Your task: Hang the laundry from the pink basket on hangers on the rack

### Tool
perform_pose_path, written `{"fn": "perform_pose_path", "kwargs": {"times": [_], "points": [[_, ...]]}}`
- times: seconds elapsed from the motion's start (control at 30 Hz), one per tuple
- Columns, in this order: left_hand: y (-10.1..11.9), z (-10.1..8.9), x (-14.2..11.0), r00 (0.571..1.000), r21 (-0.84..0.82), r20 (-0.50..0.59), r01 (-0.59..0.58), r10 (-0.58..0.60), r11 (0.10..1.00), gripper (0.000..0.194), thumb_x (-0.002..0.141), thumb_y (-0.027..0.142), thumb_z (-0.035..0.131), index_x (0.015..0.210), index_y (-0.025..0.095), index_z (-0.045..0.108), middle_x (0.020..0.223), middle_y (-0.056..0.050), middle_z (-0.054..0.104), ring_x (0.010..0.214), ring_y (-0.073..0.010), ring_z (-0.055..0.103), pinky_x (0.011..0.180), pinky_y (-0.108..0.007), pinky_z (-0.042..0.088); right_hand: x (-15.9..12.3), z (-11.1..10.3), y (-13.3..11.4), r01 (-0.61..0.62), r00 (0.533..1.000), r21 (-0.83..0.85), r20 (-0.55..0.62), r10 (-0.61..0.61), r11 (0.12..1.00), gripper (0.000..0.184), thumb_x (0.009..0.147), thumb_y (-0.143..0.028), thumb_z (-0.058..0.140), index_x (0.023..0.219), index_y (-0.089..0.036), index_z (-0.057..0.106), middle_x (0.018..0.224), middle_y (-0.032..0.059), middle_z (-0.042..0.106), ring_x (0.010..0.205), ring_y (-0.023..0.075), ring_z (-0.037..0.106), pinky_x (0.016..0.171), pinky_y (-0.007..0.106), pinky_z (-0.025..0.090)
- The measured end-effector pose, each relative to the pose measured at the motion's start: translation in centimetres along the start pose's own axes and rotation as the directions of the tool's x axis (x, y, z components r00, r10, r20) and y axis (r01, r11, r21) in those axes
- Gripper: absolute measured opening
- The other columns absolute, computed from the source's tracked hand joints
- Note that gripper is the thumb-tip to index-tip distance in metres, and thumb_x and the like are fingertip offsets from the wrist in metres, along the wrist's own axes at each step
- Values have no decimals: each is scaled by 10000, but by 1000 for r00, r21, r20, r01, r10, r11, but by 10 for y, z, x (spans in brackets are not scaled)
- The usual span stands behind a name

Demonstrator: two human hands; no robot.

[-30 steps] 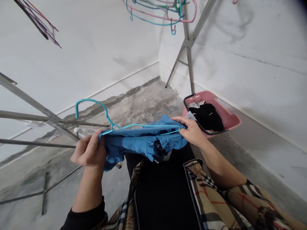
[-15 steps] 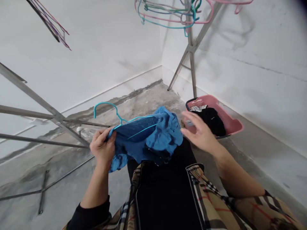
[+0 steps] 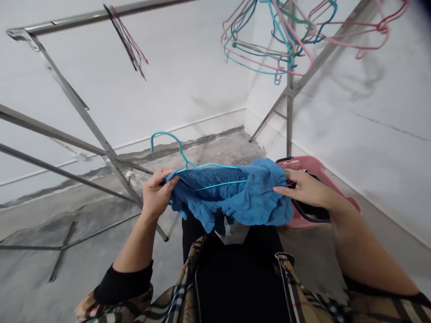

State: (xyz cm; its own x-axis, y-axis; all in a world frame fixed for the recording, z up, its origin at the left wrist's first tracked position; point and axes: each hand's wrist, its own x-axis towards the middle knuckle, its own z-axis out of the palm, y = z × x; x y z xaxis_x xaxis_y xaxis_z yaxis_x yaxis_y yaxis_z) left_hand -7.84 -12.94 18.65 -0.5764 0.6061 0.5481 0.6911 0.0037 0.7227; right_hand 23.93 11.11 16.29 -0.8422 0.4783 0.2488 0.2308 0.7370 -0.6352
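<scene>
A blue ruffled top point(image 3: 215, 197) hangs crumpled across my lap on a turquoise clothes hanger point(image 3: 168, 133). The hook points up and left, out of the neckline, and part of the hanger bar shows against the fabric. At the left end of the top, my left hand point(image 3: 158, 190) pinches the cloth close to the hanger's neck. My right hand point(image 3: 305, 190) has its thumb and fingers closed on the gathered right end. Folds of cloth hide the hanger's right end.
Behind my right hand, a pink basket point(image 3: 311, 163) with dark cloth inside stands on the concrete floor. Metal rack legs point(image 3: 90, 121) rise at the left, and another frame point(image 3: 289, 112) stands at the right. Several coloured hangers point(image 3: 262, 67) hang overhead, with thin dark and pink ones point(image 3: 129, 45) further left.
My right hand, open and beside the top before, has closed on its right end. The top is spread wider and flatter between both hands. The view has tilted upward and shifted left.
</scene>
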Motion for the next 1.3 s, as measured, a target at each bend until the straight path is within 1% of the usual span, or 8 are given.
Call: {"fn": "perform_pose_path", "kwargs": {"times": [0.17, 0.3, 0.5, 0.63, 0.77, 0.87, 1.07, 1.3], "points": [[-1, -3, 2, 998, -65, 62, 25, -21, 998, 114, 760, 290, 657, 738, 179, 670, 728, -9, 621, 707, -135, 553, 683, -262, 450, -4, 0, -24, 166, 943, -179, -259, -209, 970, 678, 829, -505, 644, 1410, -230, 431, 1387, 125, 519, 1252, 301, 511, 1015, 445, 436], [5, 5, 3, 988, -120, 153, -7, 25, 993, 118, 772, 285, 660, 750, 177, 702, 727, -15, 637, 698, -134, 555, 702, -268, 459, 5, 12, -40, 351, 907, -385, -88, -412, 854, 286, 970, -363, 458, 1178, -228, 603, 1065, 67, 696, 992, 225, 630, 895, 384, 454], [6, 15, -1, 987, -178, 157, -9, 38, 984, 94, 773, 264, 689, 803, 198, 749, 695, -2, 617, 680, -126, 557, 669, -250, 438, 13, 24, -42, 406, 847, -497, -111, -520, 767, 281, 991, -252, 393, 949, -153, 652, 841, 71, 704, 774, 187, 620, 758, 321, 450], [4, 18, -5, 973, -213, 227, 15, 35, 977, 145, 795, 320, 679, 782, 194, 750, 713, -16, 641, 684, -133, 575, 695, -259, 470, 15, 25, -58, 406, 873, -470, -54, -485, 783, 329, 998, -290, 372, 887, -171, 658, 771, 53, 686, 740, 186, 615, 723, 314, 455], [-3, 13, -3, 949, -226, 302, -25, 94, 974, 204, 786, 387, 698, 838, 199, 758, 784, -46, 680, 740, -155, 619, 739, -280, 497, 15, 19, -65, 346, 937, -250, 44, -347, 904, 357, 1003, -320, 367, 855, -196, 667, 717, 6, 693, 636, 127, 644, 580, 229, 465], [-15, 2, 0, 936, -171, 335, -53, 108, 984, 325, 701, 383, 778, 972, 208, 745, 896, -61, 716, 840, -186, 646, 818, -303, 504, 10, 2, -58, 263, 963, -167, -8, -268, 950, 344, 983, -377, 401, 910, -209, 691, 778, 15, 733, 678, 143, 689, 594, 220, 513], [-48, -9, -7, 954, -117, 248, 201, -167, 973, 364, 727, 459, 683, 938, 167, 732, 842, -67, 744, 743, -187, 665, 706, -290, 532, -9, -28, -37, 131, 972, -266, -155, -177, 955, 418, 919, -539, 428, 871, -251, 727, 800, 41, 758, 655, 219, 710, 640, 336, 593], [-58, -10, -2, 969, -40, 87, 236, -232, 971, 268, 749, 433, 647, 810, 192, 747, 759, -44, 735, 739, -196, 662, 690, -288, 522, -16, -38, -27, 100, 980, -274, -137, -142, 956, 435, 895, -565, 439, 921, -269, 758, 854, 20, 766, 679, 244, 725, 584, 339, 598]]}}
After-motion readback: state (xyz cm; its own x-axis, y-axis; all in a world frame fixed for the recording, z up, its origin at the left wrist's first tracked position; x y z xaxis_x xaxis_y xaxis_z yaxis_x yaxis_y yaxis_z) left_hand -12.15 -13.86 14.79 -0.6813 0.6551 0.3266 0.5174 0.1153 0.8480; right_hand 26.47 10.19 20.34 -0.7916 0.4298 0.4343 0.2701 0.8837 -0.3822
